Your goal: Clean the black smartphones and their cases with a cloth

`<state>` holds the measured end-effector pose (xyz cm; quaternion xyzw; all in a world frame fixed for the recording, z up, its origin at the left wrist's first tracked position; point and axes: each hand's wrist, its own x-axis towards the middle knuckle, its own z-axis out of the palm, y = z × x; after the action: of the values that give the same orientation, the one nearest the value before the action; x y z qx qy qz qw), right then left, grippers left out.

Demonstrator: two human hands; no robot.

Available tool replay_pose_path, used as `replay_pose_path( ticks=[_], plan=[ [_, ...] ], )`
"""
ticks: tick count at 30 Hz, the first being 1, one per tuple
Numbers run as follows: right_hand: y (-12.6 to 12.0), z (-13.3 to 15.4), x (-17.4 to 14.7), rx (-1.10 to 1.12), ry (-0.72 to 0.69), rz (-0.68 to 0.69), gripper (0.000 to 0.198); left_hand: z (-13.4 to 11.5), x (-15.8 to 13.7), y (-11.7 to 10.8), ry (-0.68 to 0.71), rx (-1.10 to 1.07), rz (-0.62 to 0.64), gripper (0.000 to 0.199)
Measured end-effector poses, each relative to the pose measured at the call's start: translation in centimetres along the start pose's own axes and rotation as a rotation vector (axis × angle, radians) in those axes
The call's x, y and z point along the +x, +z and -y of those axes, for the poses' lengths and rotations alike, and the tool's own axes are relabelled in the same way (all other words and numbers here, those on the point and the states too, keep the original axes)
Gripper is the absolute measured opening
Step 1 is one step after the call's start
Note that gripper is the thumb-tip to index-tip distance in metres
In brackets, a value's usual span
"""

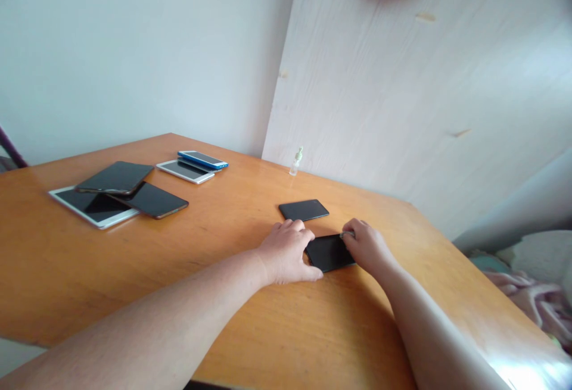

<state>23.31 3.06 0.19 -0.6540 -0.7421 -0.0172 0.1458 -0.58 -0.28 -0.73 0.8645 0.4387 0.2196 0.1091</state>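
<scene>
A black phone [329, 252] lies flat on the wooden table [241, 223], dark screen up. My left hand [290, 253] grips its left end, with fingers on the far edge and the thumb on the near edge. At the phone's right end, my right hand [366, 246] is closed with its fingers bent down onto the screen. A small, pale greyish piece of something [347, 234], perhaps cloth, pokes out from those fingers; most of it is hidden. Just beyond my hands rests a second black phone [304, 209].
At the left, a black tablet [115, 177] and a dark device [154, 199] overlap a white tablet [96, 206]. A blue-edged phone [203, 159] tops another pile with a white phone [185, 171]. A small clear pump bottle [295, 162] stands near the wall.
</scene>
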Motion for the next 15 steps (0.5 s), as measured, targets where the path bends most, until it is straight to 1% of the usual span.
replay_pose_path(
  ticks=[2,7,8,10,13,15],
  plan=[
    [-0.1,0.0,0.0,0.037,-0.017,0.007,0.014,0.0,0.0,-0.1,0.002,0.001,0.007,0.061],
    [-0.8,-0.8,-0.3,-0.087,0.132,0.025,0.011,0.1,0.0,0.0,0.005,-0.003,0.0,0.065],
    [-0.8,-0.7,-0.3,-0.087,0.126,0.019,0.01,0.1,0.0,0.1,0.005,-0.004,-0.002,0.065],
    [-0.5,0.0,-0.5,-0.029,0.048,0.005,0.01,0.1,0.0,0.2,0.006,-0.004,-0.007,0.065],
    [0.2,1.3,-0.7,0.187,-0.089,0.039,0.009,0.1,0.0,0.4,0.012,-0.002,-0.015,0.064],
    [0.4,1.4,-0.6,0.314,-0.078,0.083,0.008,0.1,0.0,0.4,0.013,-0.001,-0.017,0.063]
  ],
)
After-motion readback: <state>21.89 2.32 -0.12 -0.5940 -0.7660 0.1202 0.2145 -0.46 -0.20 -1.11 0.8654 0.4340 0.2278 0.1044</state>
